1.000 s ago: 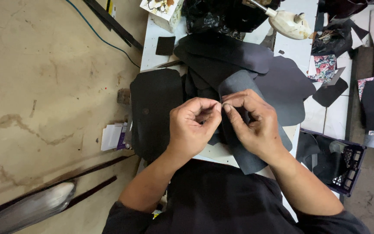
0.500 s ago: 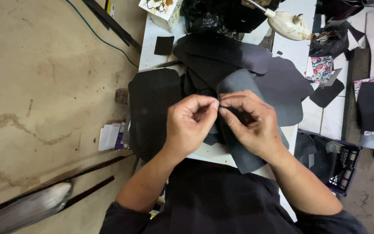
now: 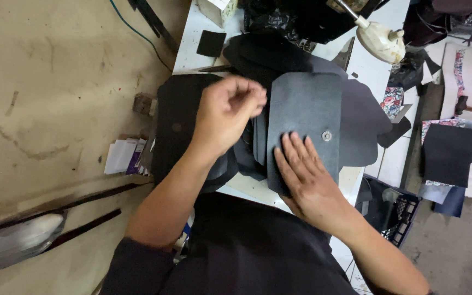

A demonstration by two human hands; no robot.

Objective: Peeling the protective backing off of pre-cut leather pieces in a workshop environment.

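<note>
1. The right hand (image 3: 307,177) lies flat, fingers spread and released, pressing on a dark grey flap-shaped piece (image 3: 305,112) that rests on the white table (image 3: 192,33).
2. A small round metal snap (image 3: 327,135) sits on that piece, just beside the right fingertips.
3. The left hand (image 3: 225,117) hovers above the pile, fingers curled loosely with the tips pinched together; whether they grip anything I cannot tell.
4. Beneath the left hand lies a black rounded panel (image 3: 178,120), overlapped by more dark cut pieces (image 3: 361,123).
5. A cream lamp head (image 3: 381,42) stands at the table's far edge.
</note>
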